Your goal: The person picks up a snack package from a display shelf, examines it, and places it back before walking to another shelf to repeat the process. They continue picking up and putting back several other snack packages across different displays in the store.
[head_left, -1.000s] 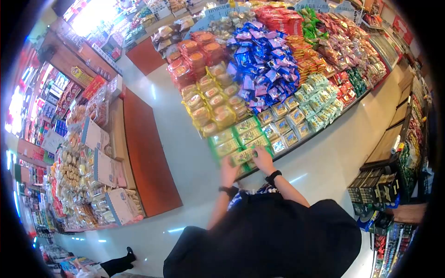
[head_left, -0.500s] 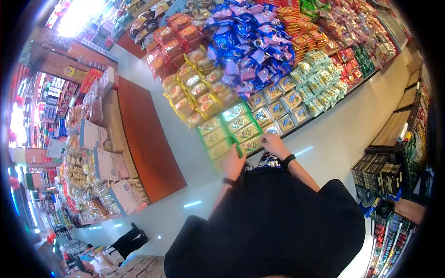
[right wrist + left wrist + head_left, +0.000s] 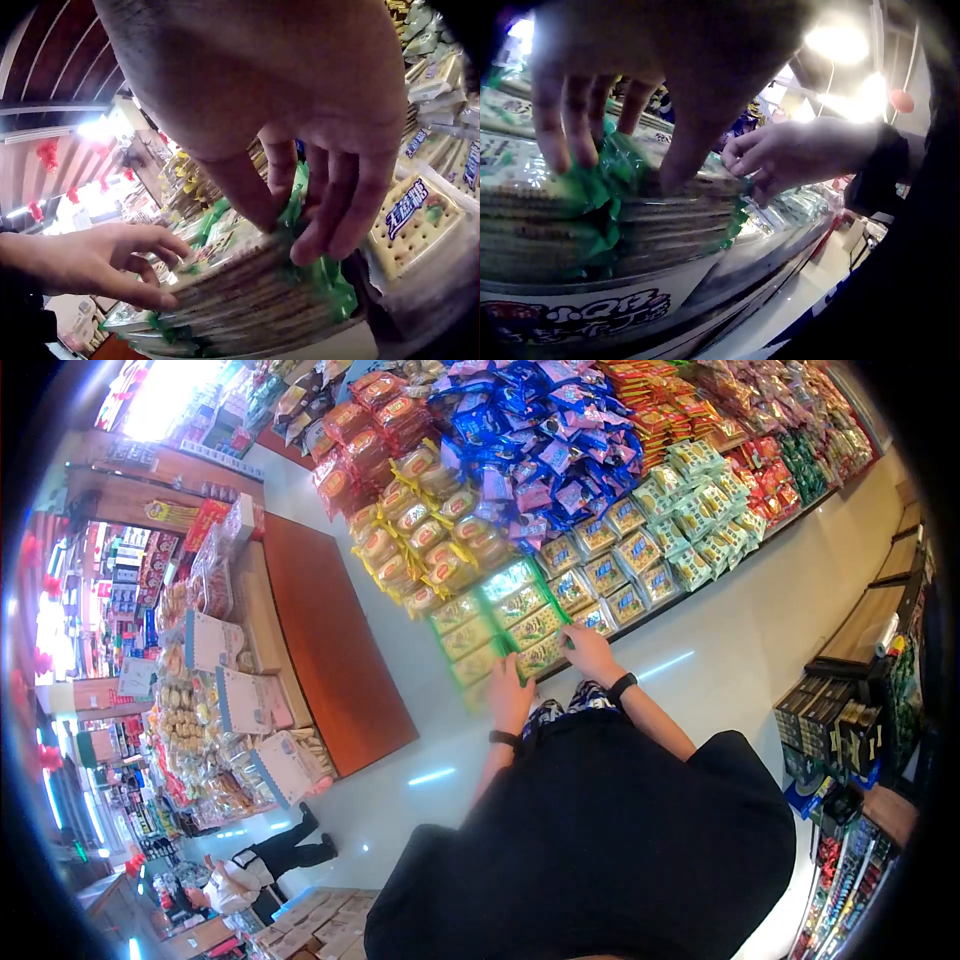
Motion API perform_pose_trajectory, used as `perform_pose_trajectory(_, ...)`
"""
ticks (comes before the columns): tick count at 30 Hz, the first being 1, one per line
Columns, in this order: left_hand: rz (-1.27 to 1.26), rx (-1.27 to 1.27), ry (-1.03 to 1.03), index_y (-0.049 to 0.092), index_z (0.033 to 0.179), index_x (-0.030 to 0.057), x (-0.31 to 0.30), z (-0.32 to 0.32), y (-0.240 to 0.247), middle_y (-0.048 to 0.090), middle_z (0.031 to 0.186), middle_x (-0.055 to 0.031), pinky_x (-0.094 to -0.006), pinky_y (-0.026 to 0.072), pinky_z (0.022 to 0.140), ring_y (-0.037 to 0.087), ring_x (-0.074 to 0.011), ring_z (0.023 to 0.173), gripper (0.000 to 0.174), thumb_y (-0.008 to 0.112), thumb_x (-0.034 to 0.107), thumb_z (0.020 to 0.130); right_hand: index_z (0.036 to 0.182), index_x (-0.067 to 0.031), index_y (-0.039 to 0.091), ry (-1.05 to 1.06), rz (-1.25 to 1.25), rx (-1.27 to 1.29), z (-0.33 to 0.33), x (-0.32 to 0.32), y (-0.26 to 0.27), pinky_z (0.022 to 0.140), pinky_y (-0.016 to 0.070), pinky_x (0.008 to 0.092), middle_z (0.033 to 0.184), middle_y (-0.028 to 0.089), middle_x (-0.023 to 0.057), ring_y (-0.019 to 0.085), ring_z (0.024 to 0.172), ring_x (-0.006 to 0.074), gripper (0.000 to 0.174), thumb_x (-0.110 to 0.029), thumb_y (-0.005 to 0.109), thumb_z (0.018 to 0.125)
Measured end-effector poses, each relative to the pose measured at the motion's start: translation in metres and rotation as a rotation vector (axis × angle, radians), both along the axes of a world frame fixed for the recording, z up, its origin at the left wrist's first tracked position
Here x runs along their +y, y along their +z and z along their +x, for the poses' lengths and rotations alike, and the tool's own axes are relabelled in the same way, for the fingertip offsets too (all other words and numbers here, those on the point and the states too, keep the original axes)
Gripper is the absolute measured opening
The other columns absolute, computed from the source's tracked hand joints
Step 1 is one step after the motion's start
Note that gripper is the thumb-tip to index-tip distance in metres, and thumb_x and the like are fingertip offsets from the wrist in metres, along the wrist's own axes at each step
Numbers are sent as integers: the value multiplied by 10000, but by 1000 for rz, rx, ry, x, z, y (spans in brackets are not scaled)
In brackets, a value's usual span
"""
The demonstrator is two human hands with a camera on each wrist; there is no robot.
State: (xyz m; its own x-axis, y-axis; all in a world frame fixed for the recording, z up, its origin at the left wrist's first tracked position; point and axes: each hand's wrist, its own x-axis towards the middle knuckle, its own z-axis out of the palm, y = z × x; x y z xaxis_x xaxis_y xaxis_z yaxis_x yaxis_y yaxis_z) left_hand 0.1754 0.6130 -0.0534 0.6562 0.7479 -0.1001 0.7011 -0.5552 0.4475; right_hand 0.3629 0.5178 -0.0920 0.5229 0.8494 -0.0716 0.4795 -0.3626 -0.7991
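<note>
Green-edged cracker packets (image 3: pixel 538 652) lie in stacked rows at the display's front corner. My left hand (image 3: pixel 511 698) is at the left end of the front packet; in the left wrist view its fingers (image 3: pixel 576 124) rest over the crinkled green wrapper (image 3: pixel 619 161), with the thumb apart from them on the near side. My right hand (image 3: pixel 592 654) is at the other end. The right wrist view shows the right hand (image 3: pixel 300 127) pinching the green wrapper end (image 3: pixel 298 196) between thumb and fingers, while the left hand (image 3: pixel 97 259) touches the stack's left end.
Square cracker packs (image 3: pixel 605 573) adjoin the stack on the right; yellow-tied packs (image 3: pixel 428 532) and blue packets (image 3: pixel 545 450) are behind. A brown-topped counter (image 3: pixel 335 650) stands left. A person (image 3: pixel 235 883) is at lower left, dark boxes (image 3: pixel 815 715) at right.
The front packet, earlier held between both hands, now lies level with the stack. My hands have moved slightly apart to its ends. The view has shifted, and more of the person at lower left shows.
</note>
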Motion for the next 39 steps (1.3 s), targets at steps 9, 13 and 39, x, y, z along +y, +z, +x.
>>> perform_pose_trajectory(9,10,47,-41,500,1345,83,4,-5,-6,530,1300,-175,-476,515,878,593,-386,1105,672,801,247,767,915,-84,578,-109,5,-51,-20,-4,-11,738,490,472,909,627,148,623,867,390,115,-97,608,806)
perform_pose_trajectory(13,-30,-44,-166,484,1359,57,20,-18,-9,542,1289,-214,-490,503,913,576,-408,1135,684,797,248,782,984,-85,575,-217,-33,-176,-37,-11,3,774,501,461,1008,605,140,614,923,382,160,-100,608,828)
perform_pose_trajectory(39,-381,329,-1395,606,1253,60,-59,-116,-42,683,1139,-187,-460,505,921,641,-367,1072,479,630,379,896,1097,-103,648,-689,-446,115,-393,-219,-40,850,516,480,995,683,164,649,966,371,295,-280,606,866)
